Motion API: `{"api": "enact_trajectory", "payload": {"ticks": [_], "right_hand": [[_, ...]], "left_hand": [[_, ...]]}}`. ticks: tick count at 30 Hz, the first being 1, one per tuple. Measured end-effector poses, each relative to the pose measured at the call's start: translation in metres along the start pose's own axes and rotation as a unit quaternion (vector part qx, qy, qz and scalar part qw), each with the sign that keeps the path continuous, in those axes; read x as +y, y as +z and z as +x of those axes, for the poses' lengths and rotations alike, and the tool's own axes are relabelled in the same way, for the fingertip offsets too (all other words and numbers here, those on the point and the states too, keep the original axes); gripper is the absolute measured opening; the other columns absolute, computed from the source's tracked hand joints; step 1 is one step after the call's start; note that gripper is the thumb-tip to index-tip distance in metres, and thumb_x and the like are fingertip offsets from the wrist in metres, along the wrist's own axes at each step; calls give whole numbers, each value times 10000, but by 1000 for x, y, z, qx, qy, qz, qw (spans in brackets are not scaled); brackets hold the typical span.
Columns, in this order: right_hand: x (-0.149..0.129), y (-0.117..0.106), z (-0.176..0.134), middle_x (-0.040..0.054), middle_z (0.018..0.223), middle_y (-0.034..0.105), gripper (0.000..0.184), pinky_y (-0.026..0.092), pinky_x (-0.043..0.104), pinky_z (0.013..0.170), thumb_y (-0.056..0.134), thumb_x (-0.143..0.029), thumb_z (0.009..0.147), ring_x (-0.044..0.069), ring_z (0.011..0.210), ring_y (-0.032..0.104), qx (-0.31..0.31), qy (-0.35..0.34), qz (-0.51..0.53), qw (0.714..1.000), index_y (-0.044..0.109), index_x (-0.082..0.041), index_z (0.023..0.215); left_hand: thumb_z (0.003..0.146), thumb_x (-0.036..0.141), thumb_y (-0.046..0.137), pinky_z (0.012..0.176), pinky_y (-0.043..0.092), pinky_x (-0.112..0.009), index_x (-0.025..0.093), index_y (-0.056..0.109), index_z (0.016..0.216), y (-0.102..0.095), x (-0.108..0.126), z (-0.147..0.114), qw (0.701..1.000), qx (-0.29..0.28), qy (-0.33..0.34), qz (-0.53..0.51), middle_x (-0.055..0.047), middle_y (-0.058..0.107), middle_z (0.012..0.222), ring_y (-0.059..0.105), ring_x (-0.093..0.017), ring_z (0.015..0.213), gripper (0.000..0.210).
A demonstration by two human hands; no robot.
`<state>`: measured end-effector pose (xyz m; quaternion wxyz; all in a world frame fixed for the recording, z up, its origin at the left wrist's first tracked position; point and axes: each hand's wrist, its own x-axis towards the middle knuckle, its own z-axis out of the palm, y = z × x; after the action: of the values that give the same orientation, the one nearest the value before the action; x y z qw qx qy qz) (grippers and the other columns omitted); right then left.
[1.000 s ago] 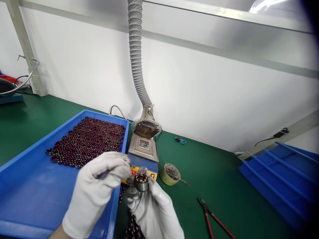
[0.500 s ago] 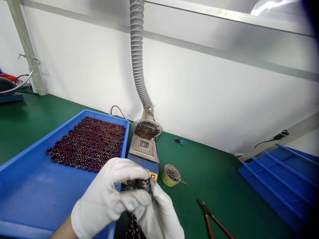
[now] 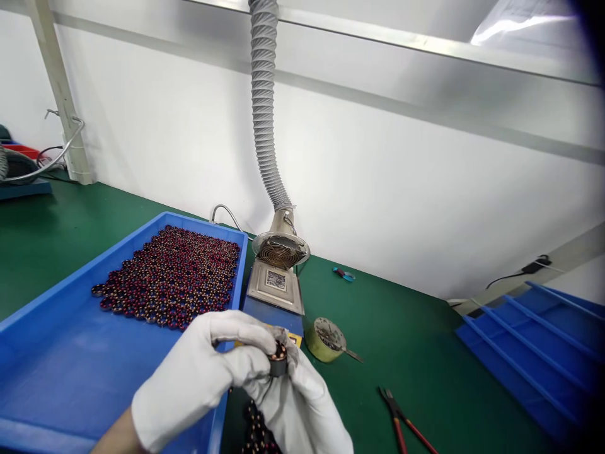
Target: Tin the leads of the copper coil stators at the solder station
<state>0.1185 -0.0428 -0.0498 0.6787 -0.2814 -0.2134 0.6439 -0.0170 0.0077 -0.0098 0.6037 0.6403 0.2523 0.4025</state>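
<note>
The green worktop carries the wide blue plastic tray, whose far part is packed with dark red and copper-coloured wound rings; these lie as they did a second ago, apart from a slight shift of the whole view. Beside the tray, the square metal-topped heating unit stands under its grey corrugated hose, with nothing held over it.

The change is at the hands. A second ago the white-gloved left hand was apart from the part; then it closed over it. Now its thumb and forefinger are at the part's left side, and more of the top shows. Whether that grip pinches the part itself or something at its edge, I cannot tell. The white-gloved right hand keeps its grip on the part from behind and the right.

The round yellow-green tin and the red-handled pliers lie unmoved to the right.

Smallest, the dark cylindrical part with copper windings is raised in front of the heating unit. The work seems to have passed from one-handed holding to two-handed handling.
</note>
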Motion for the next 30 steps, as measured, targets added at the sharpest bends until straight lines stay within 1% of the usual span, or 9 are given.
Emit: {"api": "enact_trajectory", "payload": {"ticks": [7, 11, 14, 17, 20, 23, 25, 28, 30], "right_hand": [[7, -25, 3, 52, 988, 685, 426, 495, 346, 807, 758, -323, 570, 203, 860, 645, -8, 3, -24, 1000, 648, -237, 973], [9, -49, 25, 41, 786, 711, 307, 502, 388, 767, 761, -325, 556, 197, 700, 656, -26, 35, -39, 998, 672, -231, 834], [9, -55, 40, 13, 603, 678, 164, 501, 426, 742, 733, -321, 597, 204, 638, 649, -39, 43, -45, 997, 657, -228, 709], [8, -50, 40, 1, 565, 653, 151, 510, 417, 717, 727, -317, 605, 213, 645, 651, -46, 32, -52, 997, 648, -233, 703], [6, -39, 29, -6, 634, 659, 142, 524, 357, 673, 712, -315, 638, 177, 621, 635, -21, -26, -56, 998, 633, -236, 727], [3, -25, 18, -28, 628, 638, 129, 516, 278, 571, 694, -313, 673, 139, 581, 609, 15, -100, -62, 993, 591, -237, 658], [2, -11, 12, -26, 658, 648, 189, 499, 240, 539, 752, -256, 608, 139, 623, 619, 31, -151, -80, 985, 566, -226, 594], [7, 9, 1, -21, 815, 676, 272, 496, 225, 652, 794, -74, 506, 140, 777, 625, 119, -314, -155, 929, 567, -219, 544], [14, 15, -8, -30, 885, 678, 308, 472, 236, 785, 768, 17, 510, 140, 858, 609, 178, -360, -174, 899, 582, -228, 503]], "left_hand": [[651, 80, 637, 656, 480, -197, 203, 690, 644, 15, -7, -1, 986, 54, 30, -153, -2, 663, 762, 600, -141, 740, 133], [699, 164, 655, 733, 476, -191, 251, 675, 661, 10, -6, -4, 965, 106, 63, -232, 37, 667, 780, 603, -131, 803, 97], [672, 153, 668, 684, 484, -181, 272, 679, 731, 4, 1, -4, 980, 122, 22, -156, 46, 668, 822, 607, -139, 807, 133], [607, 32, 618, 652, 483, -191, 255, 692, 771, 5, 7, -3, 998, 40, -37, -28, 24, 669, 837, 610, -155, 790, 286], [668, 31, 553, 741, 468, -221, 237, 688, 694, 8, 6, -5, 999, 21, 45, 16, 13, 658, 805, 603, -150, 797, 247], [717, 91, 581, 805, 459, -245, 246, 681, 711, 8, 3, -11, 989, 58, 133, 24, 11, 659, 793, 596, -164, 842, 185], [719, 123, 619, 833, 454, -235, 267, 681, 695, 5, 4, -14, 983, 91, 158, 9, 23, 670, 810, 591, -166, 895, 159], [655, 113, 676, 723, 481, -173, 289, 695, 722, 6, 6, -12, 982, 157, 103, -1, 34, 683, 892, 599, -160, 907, 189], [592, 83, 687, 611, 491, -166, 286, 688, 883, 11, 5, -6, 990, 137, 9, -38, 16, 691, 883, 618, -176, 863, 355]]}}
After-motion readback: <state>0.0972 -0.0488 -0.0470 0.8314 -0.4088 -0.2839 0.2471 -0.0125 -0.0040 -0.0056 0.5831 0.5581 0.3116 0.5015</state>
